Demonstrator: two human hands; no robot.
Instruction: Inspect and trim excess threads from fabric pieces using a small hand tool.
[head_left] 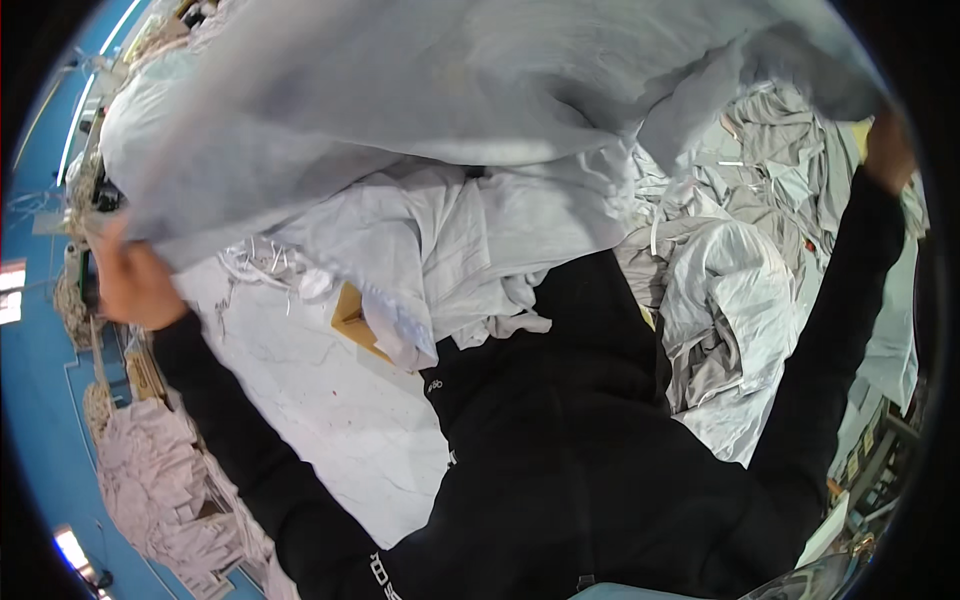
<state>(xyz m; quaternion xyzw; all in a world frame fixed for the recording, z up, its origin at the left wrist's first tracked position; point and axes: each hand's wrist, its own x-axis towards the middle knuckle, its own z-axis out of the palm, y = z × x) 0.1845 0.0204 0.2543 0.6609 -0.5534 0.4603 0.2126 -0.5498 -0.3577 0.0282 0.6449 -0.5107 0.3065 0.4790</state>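
Observation:
A large sheet of grey fabric (400, 90) is spread in the air between my two raised hands, blurred by motion in places. At the far left, my left hand (138, 275) is closed on one corner of it. Out at the right rim, my right hand (888, 155) grips the opposite side; its fingers are partly hidden. Below the raised sheet, crumpled pale grey cloth (450, 235) lies on the white marbled tabletop (330, 430) and hangs toward my lap.
A brown cardboard piece (355, 322) lies by the cloth. Tangled white strings (262, 262) are left of it. More bunched grey fabric (725, 290) is heaped at my right. A pinkish cloth pile (165, 490) sits at the left, beside a blue floor (40, 400).

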